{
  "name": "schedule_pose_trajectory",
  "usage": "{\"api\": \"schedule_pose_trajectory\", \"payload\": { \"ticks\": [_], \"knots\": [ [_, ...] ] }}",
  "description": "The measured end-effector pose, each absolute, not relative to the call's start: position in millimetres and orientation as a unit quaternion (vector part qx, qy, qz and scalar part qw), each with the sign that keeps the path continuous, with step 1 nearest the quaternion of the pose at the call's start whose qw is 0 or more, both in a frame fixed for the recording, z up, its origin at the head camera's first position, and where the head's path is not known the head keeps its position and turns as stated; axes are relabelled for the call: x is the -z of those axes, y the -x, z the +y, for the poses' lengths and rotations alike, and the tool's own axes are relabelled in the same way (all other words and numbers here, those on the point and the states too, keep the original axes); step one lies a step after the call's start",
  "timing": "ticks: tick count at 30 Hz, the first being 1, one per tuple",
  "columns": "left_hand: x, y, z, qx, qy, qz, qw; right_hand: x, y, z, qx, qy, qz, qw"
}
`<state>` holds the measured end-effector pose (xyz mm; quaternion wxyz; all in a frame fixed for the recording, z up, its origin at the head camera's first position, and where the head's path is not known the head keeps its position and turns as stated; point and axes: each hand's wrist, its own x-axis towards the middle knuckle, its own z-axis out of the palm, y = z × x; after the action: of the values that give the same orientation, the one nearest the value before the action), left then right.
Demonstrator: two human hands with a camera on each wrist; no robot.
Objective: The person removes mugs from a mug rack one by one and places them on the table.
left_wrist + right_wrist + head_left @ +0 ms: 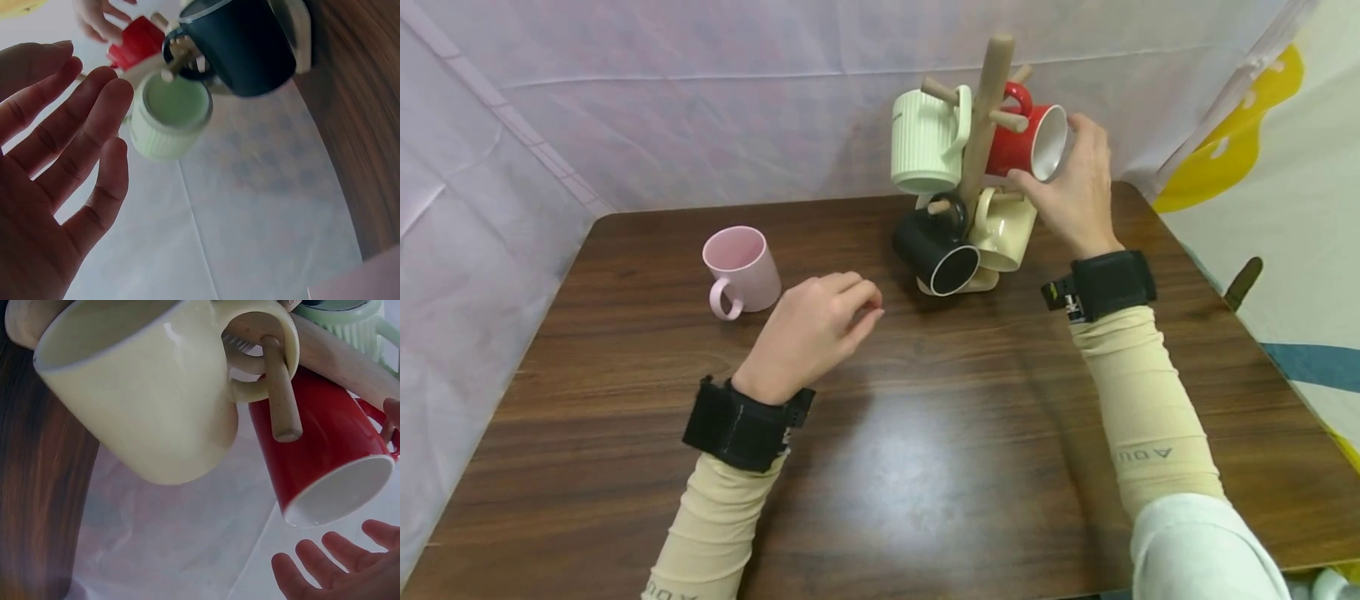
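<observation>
A red mug (1018,142) with a white inside hangs by its handle on the wooden mug rack (996,71). At its mouth is my right hand (1075,187), thumb and fingers spread around the rim side; the right wrist view has the fingers (340,562) apart from the mug. Over the table my left hand (816,329) hovers with loosely bent fingers, holding nothing. Beside it stands a pink mug (752,275), upright. The rack also bears a light green ribbed mug (925,142), a black mug (928,246) and a cream mug (1007,229).
The dark wooden table (910,467) reaches back to a pale cloth backdrop (715,133). To the right hangs a white cloth with a yellow shape (1225,158), beside the table's edge. Black straps with cameras circle both wrists.
</observation>
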<state>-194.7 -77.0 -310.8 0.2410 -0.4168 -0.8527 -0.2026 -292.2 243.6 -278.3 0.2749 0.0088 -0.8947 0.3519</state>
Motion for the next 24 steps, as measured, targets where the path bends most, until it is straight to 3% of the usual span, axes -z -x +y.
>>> {"api": "schedule_pose_trajectory", "payload": {
  "ticks": [9,18,24],
  "knots": [
    [316,192,-52,0.2,0.456,-0.838,0.224,277,304,248,-0.383,0.002,-0.888,0.254],
    [321,186,-31,0.162,0.49,-0.822,0.239,272,312,250,-0.391,0.015,-0.899,0.198],
    [326,182,-20,0.153,0.501,-0.82,0.23,274,315,254,-0.4,0.003,-0.895,0.196]
  ]
}}
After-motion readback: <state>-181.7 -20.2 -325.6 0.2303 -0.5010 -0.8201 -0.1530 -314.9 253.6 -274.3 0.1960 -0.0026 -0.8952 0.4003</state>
